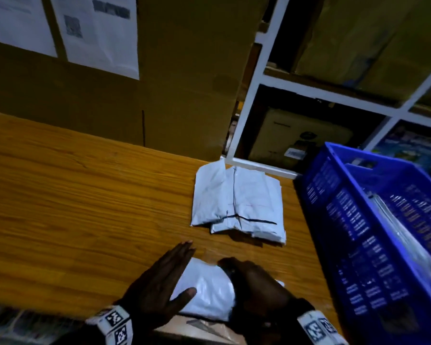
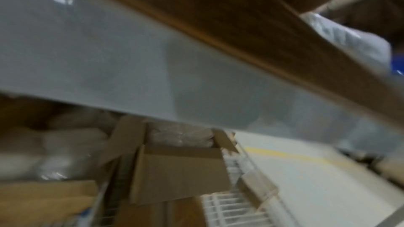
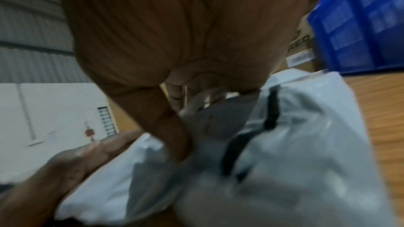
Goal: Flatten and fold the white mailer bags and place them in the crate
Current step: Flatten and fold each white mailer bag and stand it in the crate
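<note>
Wood-grain table (image 1: 85, 195) fills the left and middle of the head view, smooth and bare to the left of the hands. At the bottom centre a glossy white mailer bag (image 1: 204, 292) lies at the table's near edge. The left hand (image 1: 159, 290) rests flat on the bag's left side, fingers straight and together, thumb spread over the plastic. The right hand (image 1: 254, 285) is curled over the bag's right side, gripping it. Above them, at centre right, a stack of folded mailers (image 1: 239, 202) lies flat, crossed by a thin dark line. A blue crate (image 1: 353, 220) with perforated walls stands at the right edge of the frame, close beside the stack; pale plastic shows inside it. Brown cardboard boxes (image 1: 179, 83) stand along the table's far edge.

Left wrist view is blurred: a grey-white sheet of the bag (image 2: 109, 49) spans the frame diagonally under the wooden table edge (image 2: 240, 32); cartons (image 2: 179, 170) lie below.

Right wrist view shows the palm (image 3: 174, 32) large at the top, its thumb (image 3: 174, 135) pinching crumpled bag (image 3: 295, 144) with a dark strip, and the crate (image 3: 360, 23) in the upper right.
</note>
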